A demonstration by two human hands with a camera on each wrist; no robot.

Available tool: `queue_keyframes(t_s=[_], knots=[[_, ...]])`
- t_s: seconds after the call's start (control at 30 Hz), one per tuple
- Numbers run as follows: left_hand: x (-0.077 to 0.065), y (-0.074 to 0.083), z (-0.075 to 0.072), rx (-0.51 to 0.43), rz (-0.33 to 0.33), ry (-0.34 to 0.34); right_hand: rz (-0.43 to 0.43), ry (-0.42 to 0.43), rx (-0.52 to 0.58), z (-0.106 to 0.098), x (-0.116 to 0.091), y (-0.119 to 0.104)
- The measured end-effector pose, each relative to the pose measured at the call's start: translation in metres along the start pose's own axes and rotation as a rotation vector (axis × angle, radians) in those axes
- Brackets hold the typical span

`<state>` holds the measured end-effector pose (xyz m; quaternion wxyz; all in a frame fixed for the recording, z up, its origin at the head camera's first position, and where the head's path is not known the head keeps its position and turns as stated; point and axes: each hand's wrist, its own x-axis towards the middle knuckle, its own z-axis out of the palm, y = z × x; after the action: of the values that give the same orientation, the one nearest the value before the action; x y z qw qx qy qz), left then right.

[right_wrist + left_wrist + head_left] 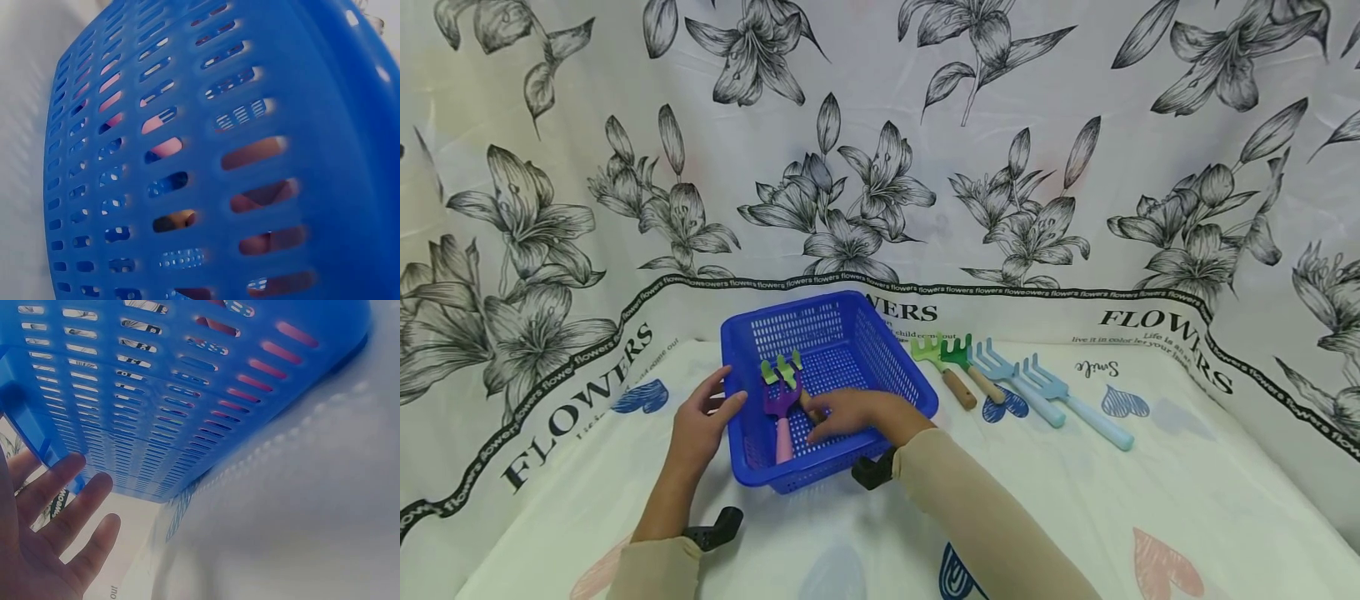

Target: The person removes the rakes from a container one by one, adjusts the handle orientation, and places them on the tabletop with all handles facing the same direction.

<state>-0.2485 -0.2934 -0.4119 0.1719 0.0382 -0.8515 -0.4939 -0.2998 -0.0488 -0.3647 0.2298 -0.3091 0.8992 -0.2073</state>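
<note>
A blue perforated plastic basket [752,475] stands on the white cloth. Inside, toward its left side, lie a purple hand fork [782,402] with a pink handle and a light green hand rake [786,369] with a wooden handle. My right hand [850,412] reaches over the near rim and holds the rake's wooden handle, its fingers partly covering it. Through the slots in the right wrist view, the wooden handle [175,220] and fingers [253,154] show. My left hand [700,421] touches the basket's left rim with relaxed, spread fingers [94,494] outside the wall.
To the basket's right lie a light green rake [951,375], a dark green rake [977,371] with wooden handle, and two light blue rakes [1022,387] [1078,400]. A flowered curtain [880,167] hangs behind.
</note>
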Motion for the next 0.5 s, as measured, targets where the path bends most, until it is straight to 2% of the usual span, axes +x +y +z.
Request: queue_keyframes(t_s=[0.3,0.5], knots=[[0.0006,0.0033,-0.0010,0.005,-0.013,-0.008,-0.026,0.069,-0.010,-0.0026,-0.0017,-0.0016],[0.0002,0.0009,0.0013,0.011,-0.013,0.001,-0.069,-0.041,-0.053,-0.0003,-0.0021,-0.0007]])
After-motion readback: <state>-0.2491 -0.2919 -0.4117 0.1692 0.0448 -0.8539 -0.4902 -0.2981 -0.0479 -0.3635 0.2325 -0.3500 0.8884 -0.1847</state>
